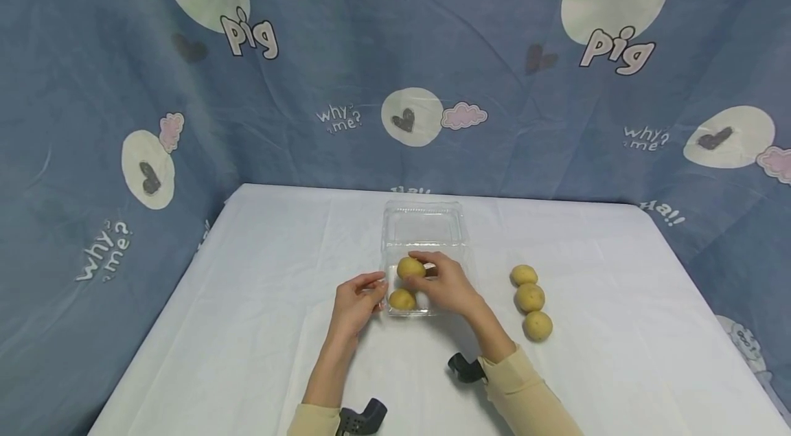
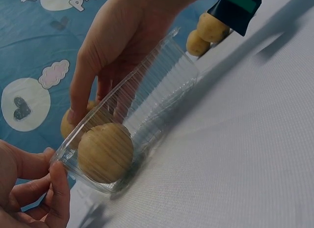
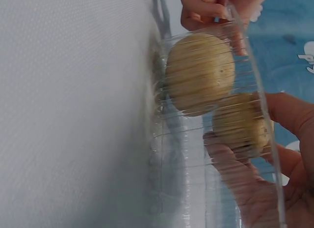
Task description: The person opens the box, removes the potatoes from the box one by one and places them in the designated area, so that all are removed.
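Observation:
A clear plastic clamshell box (image 1: 423, 223) lies on the white table, its lid folded back to the far side. One potato (image 1: 402, 299) sits in the near left corner of the box, seen through the ribbed wall in both wrist views. My right hand (image 1: 450, 283) grips a second potato (image 1: 410, 268) between thumb and fingers, inside the box just behind the first one. At the box's left edge, my left hand (image 1: 358, 302) pinches the rim between thumb and fingers, plainest in the left wrist view (image 2: 37, 186).
To the right of the box, three potatoes (image 1: 530, 299) stand in a row on the white tabletop (image 1: 618, 326). A blue printed cloth (image 1: 346, 44) hangs behind the table. Black wrist devices (image 1: 363, 417) are on both forearms.

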A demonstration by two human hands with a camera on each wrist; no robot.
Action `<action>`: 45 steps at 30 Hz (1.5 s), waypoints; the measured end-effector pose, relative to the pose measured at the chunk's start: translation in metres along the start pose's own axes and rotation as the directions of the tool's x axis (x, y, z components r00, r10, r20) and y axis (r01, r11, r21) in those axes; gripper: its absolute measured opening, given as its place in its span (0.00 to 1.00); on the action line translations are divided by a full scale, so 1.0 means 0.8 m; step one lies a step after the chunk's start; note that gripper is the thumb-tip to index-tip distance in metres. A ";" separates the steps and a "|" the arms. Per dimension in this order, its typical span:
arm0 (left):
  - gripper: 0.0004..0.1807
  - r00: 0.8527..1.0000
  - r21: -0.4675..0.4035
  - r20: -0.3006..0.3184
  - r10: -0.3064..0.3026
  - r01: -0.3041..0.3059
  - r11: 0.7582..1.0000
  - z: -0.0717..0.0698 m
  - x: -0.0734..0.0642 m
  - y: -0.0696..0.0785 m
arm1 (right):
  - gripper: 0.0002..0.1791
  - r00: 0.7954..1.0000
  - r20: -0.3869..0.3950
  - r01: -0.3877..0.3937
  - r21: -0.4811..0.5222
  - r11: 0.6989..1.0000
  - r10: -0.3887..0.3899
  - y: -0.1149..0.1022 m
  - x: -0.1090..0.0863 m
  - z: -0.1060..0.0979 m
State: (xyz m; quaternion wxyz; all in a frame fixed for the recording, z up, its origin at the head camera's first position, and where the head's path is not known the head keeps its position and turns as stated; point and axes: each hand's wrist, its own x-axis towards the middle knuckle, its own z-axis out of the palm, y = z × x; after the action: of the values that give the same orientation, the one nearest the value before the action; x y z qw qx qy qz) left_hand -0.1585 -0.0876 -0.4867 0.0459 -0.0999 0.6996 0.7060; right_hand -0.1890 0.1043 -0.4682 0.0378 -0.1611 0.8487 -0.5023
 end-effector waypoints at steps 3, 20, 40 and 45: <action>0.16 1.000 -0.002 0.004 0.003 -0.003 1.000 0.000 0.001 0.000 | 0.27 1.000 -0.005 0.005 0.009 1.000 -0.005 0.000 -0.002 -0.003; 0.16 1.000 0.007 -0.003 0.009 -0.009 1.000 0.000 0.001 -0.002 | 0.26 0.998 -0.052 0.031 0.085 0.996 -0.027 -0.001 -0.019 -0.014; 0.15 1.000 0.030 -0.015 0.024 -0.024 0.999 0.000 0.000 -0.004 | 0.25 0.997 -0.073 0.022 0.101 0.995 -0.015 -0.008 -0.039 -0.023; 0.15 1.000 0.026 -0.018 0.017 -0.017 1.000 0.000 0.001 -0.005 | 0.25 0.998 -0.060 0.014 0.101 0.995 -0.008 -0.006 -0.044 -0.022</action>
State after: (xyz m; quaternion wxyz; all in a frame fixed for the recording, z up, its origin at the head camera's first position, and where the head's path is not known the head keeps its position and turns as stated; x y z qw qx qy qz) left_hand -0.1587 -0.0876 -0.4907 0.0346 -0.0998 0.7099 0.6963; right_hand -0.1584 0.1284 -0.4589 0.0176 -0.1487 0.8219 -0.5496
